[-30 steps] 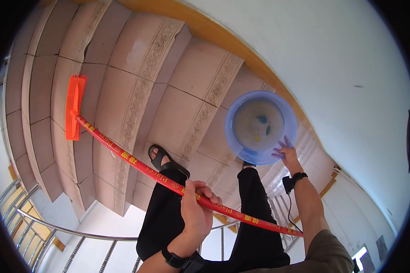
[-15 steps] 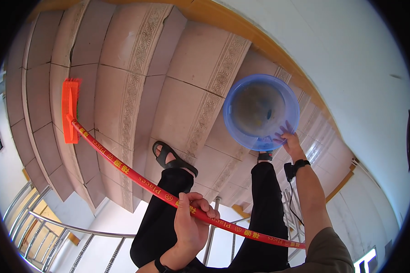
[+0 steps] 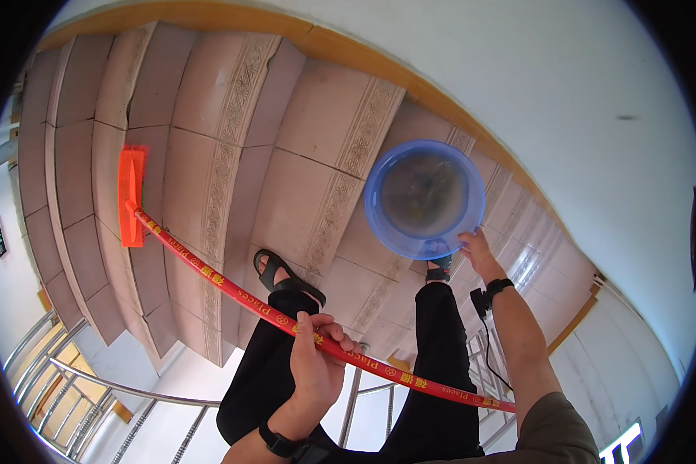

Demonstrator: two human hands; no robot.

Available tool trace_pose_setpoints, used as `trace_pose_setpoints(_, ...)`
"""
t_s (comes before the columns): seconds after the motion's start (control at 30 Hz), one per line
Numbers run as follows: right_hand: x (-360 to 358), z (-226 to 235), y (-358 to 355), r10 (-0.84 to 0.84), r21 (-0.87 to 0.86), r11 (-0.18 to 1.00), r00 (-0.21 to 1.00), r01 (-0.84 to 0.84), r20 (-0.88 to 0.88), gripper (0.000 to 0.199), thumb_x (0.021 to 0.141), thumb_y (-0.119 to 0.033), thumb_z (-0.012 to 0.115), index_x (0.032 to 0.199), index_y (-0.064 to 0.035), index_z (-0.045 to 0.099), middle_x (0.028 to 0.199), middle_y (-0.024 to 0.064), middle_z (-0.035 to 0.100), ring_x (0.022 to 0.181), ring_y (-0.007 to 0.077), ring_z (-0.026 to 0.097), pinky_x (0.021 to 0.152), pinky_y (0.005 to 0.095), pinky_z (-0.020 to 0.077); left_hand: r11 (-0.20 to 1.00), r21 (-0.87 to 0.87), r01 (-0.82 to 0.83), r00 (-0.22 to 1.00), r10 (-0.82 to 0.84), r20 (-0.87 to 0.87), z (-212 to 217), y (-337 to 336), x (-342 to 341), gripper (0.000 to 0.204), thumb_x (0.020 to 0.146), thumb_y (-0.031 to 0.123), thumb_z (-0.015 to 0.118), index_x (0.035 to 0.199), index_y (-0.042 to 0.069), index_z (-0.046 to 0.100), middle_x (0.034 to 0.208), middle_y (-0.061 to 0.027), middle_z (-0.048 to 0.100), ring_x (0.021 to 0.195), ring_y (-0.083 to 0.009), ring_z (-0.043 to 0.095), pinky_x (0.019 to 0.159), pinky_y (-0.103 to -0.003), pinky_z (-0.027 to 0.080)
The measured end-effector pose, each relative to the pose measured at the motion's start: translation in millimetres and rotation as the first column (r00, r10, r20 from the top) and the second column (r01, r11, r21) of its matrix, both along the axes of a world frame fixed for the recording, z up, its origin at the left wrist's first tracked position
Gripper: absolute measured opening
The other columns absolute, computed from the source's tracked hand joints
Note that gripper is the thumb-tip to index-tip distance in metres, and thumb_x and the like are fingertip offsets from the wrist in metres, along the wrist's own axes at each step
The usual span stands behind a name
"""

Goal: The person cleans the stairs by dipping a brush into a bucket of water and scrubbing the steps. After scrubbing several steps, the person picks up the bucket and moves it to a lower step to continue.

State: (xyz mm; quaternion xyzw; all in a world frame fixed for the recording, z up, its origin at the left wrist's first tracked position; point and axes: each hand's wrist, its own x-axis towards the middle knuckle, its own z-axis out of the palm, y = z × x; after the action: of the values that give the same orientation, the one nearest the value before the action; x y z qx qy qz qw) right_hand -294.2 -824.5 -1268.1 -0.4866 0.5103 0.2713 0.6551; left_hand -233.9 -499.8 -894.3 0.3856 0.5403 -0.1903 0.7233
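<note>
My left hand (image 3: pixel 317 362) is closed around the red handle (image 3: pixel 247 300) of a brush broom. Its orange head (image 3: pixel 132 197) rests against a stair at the left, bristles toward the steps. The handle slants across my legs to the lower right, its end beside my right forearm. At the right, my right hand (image 3: pixel 478 254) pinches the near rim of a translucent blue basin (image 3: pixel 376 197). Murky greyish water (image 3: pixel 424 195) lies in the basin, with small dark bits that I cannot make out.
Pink tiled stairs (image 3: pixel 301 147) with patterned edge strips run across the view. My sandaled feet (image 3: pixel 288 276) stand on different steps. A white wall (image 3: pixel 533 85) with a yellow-brown skirting lies along the far side. Metal railings (image 3: pixel 143 390) line the near side.
The basin has shifted a little left and toward me in view. My right fingers, spread over its rim before, now pinch it. The broom head sits slightly farther right and lower in view.
</note>
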Motion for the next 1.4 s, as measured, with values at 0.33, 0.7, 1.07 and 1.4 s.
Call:
trace_pose_setpoints(0.33, -9.3, 115.2, -28.0, 0.717, 0.209, 0.656, 0.686, -0.725, 0.125, 0.055, 0.093, -0.036, 0.068, 0.141, -0.0123, 0.056, 0.112, 0.0074, 0.070, 0.095, 0.0181, 0.068, 0.083, 0.0373, 0.0559, 0.998, 0.038, -0.048, 0.998, 0.047, 0.028, -17.2, 0.1, -8.0, 0.045, 0.105, 0.050, 0.047, 0.099, 0.008, 0.058, 0.074, -0.0054, 0.058, 0.068, -0.0224, 0.060, 0.072, -0.046, 0.053)
trace_pose_setpoints(0.7, -49.4, 483.5, -6.4, 0.886, 0.185, 0.336, 0.377, -0.923, 0.270, 0.073, 0.097, -0.019, 0.064, 0.159, -0.0087, 0.027, 0.121, 0.0102, 0.065, 0.097, 0.0174, 0.066, 0.091, 0.0311, 0.0542, 0.996, -0.068, -0.061, 0.969, 0.075, 0.237, 20.6, 6.3, -11.0, 0.044, 0.104, 0.048, 0.051, 0.097, 0.005, 0.055, 0.075, -0.0059, 0.056, 0.064, -0.0226, 0.062, 0.063, -0.043, 0.057)
trace_pose_setpoints(1.07, -127.7, 634.4, 9.4, 0.701, 0.201, 0.553, 0.581, -0.809, 0.413, 0.060, 0.101, -0.016, 0.059, 0.157, -0.0134, 0.037, 0.087, 0.0029, 0.067, 0.052, 0.0060, 0.049, 0.046, 0.0233, 0.0420, 0.959, 0.271, -0.083, 0.904, -0.042, 0.426, 121.9, 17.7, -25.4, 0.036, 0.101, 0.039, 0.057, 0.085, 0.007, 0.055, 0.066, -0.0054, 0.057, 0.054, -0.0201, 0.060, 0.050, -0.036, 0.052)
trace_pose_setpoints(1.4, -91.3, 718.9, 29.6, 0.443, 0.301, 0.601, 0.622, -0.740, 0.646, 0.071, 0.089, -0.004, 0.061, 0.155, -0.0046, 0.036, 0.121, 0.0223, 0.063, 0.071, 0.0195, 0.064, 0.058, 0.0304, 0.0531, 0.832, 0.490, -0.262, 0.856, -0.035, 0.516, 157.8, 84.3, 41.7, 0.037, 0.099, 0.036, 0.058, 0.109, 0.000, 0.057, 0.077, -0.0097, 0.063, 0.064, -0.0228, 0.066, 0.060, -0.037, 0.053)
